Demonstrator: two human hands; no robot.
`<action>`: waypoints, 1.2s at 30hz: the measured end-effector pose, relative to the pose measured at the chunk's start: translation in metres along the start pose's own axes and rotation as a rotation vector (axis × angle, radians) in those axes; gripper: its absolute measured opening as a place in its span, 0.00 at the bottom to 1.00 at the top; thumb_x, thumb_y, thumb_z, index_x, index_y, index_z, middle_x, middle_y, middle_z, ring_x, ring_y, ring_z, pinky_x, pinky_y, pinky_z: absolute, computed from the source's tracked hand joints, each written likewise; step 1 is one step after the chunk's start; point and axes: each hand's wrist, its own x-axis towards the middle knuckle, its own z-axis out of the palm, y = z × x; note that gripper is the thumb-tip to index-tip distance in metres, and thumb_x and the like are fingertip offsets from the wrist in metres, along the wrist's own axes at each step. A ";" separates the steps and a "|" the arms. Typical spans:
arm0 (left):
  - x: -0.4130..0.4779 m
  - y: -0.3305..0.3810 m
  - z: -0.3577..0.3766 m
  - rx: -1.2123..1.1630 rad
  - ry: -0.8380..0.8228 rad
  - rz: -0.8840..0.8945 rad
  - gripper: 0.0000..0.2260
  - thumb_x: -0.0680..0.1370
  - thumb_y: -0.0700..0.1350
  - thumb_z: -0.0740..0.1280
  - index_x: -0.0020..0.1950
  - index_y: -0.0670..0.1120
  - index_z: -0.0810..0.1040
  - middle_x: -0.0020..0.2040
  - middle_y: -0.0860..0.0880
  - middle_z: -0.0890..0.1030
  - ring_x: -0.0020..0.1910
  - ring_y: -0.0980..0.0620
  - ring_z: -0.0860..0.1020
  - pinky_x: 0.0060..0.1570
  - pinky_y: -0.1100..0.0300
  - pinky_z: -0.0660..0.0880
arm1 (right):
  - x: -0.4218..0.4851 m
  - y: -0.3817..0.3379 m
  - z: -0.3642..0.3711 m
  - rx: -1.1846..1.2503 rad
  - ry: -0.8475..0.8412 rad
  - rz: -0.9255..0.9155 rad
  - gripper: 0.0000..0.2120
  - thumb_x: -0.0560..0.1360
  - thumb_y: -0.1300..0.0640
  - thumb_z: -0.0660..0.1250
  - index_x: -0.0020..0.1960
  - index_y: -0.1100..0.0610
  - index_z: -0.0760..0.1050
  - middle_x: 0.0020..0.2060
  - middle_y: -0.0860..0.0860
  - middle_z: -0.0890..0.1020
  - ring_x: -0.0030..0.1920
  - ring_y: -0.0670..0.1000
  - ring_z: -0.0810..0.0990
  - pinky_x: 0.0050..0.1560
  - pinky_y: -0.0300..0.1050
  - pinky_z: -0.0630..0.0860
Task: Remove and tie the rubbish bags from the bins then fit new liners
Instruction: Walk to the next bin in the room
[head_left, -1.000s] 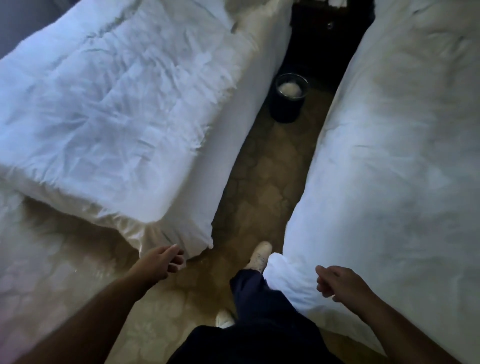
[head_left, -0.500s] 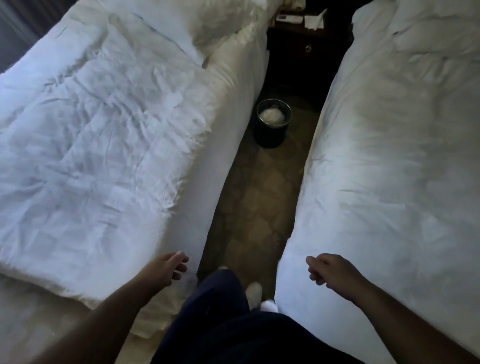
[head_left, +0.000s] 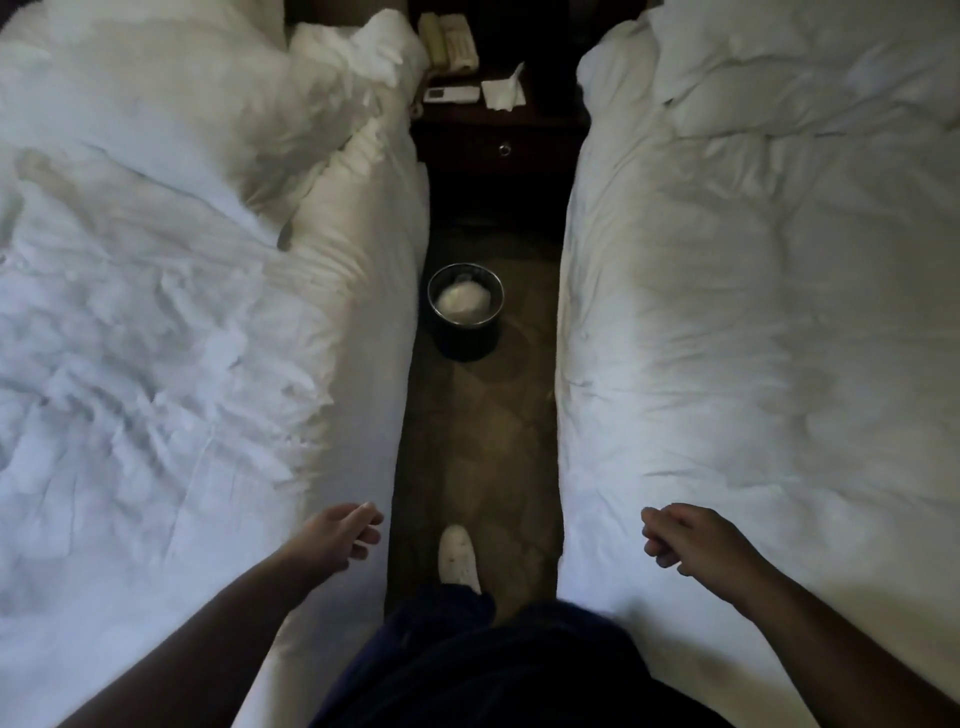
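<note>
Bin stands on patterned carpet between left bed and right bed; left hand, right hand hang loosely curled, empty.

A small round dark bin stands upright on the floor. Something white and crumpled sits inside it.

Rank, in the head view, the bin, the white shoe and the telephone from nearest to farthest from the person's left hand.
1. White shoe, just right of the left hand.
2. Bin, ahead on the carpet.
3. Telephone, on the far nightstand.
</note>
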 end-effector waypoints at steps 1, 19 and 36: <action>0.012 0.019 -0.007 0.018 -0.007 0.022 0.14 0.84 0.52 0.59 0.53 0.45 0.81 0.49 0.42 0.82 0.45 0.46 0.80 0.43 0.57 0.74 | 0.007 -0.006 -0.005 0.027 0.020 0.012 0.15 0.80 0.48 0.64 0.44 0.59 0.81 0.38 0.50 0.86 0.41 0.52 0.84 0.47 0.49 0.77; 0.167 0.279 -0.042 0.035 0.067 0.060 0.13 0.84 0.49 0.60 0.52 0.45 0.82 0.48 0.44 0.84 0.43 0.46 0.80 0.43 0.56 0.73 | 0.204 -0.138 -0.159 0.069 -0.058 0.063 0.14 0.78 0.51 0.65 0.43 0.60 0.80 0.37 0.52 0.86 0.35 0.50 0.81 0.40 0.44 0.74; 0.259 0.335 -0.092 -0.272 0.117 -0.159 0.14 0.84 0.51 0.58 0.53 0.45 0.81 0.49 0.41 0.82 0.43 0.46 0.77 0.42 0.57 0.71 | 0.361 -0.365 -0.221 -0.318 -0.281 -0.055 0.13 0.82 0.46 0.62 0.51 0.54 0.78 0.48 0.50 0.84 0.46 0.49 0.82 0.42 0.38 0.74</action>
